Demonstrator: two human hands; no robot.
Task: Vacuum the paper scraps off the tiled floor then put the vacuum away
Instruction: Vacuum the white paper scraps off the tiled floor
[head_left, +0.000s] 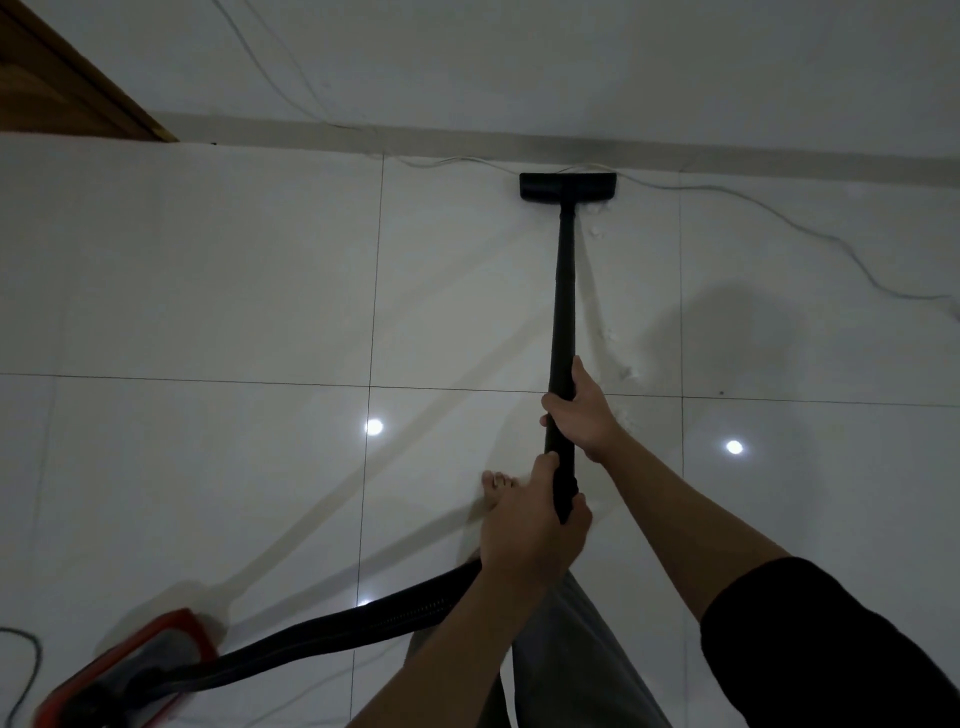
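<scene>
Both hands are clamped on the black wand (563, 291) of the vacuum, one above the other: the right hand (579, 415) wraps the tube higher up, the left hand (530, 525) grips its lower end where the ribbed hose (332, 631) joins. The wand looks rigid and light, so steering from these two holds should give good leverage; the hose is soft and will drag and twist behind it. The floor head (568, 186) sits at about 12 o'clock from the hands, right up against the skirting of the wall (467, 62). The paper scraps (623, 372) are small, pale and surely featherlight, lying in a loose trail just to the right of the wand, from near the head back towards the right hand; they are hard to tell from the glossy tiled floor (208, 291). A thin white cable (810, 228) runs along the wall foot, passing just behind the head and trailing off towards 2 o'clock, and it could get sucked in or snagged. The red canister (150, 649) rests at 8 o'clock, blurred, with a dark cord (31, 660) beside it. A bare foot (496, 491) stands just left of the left hand.
</scene>
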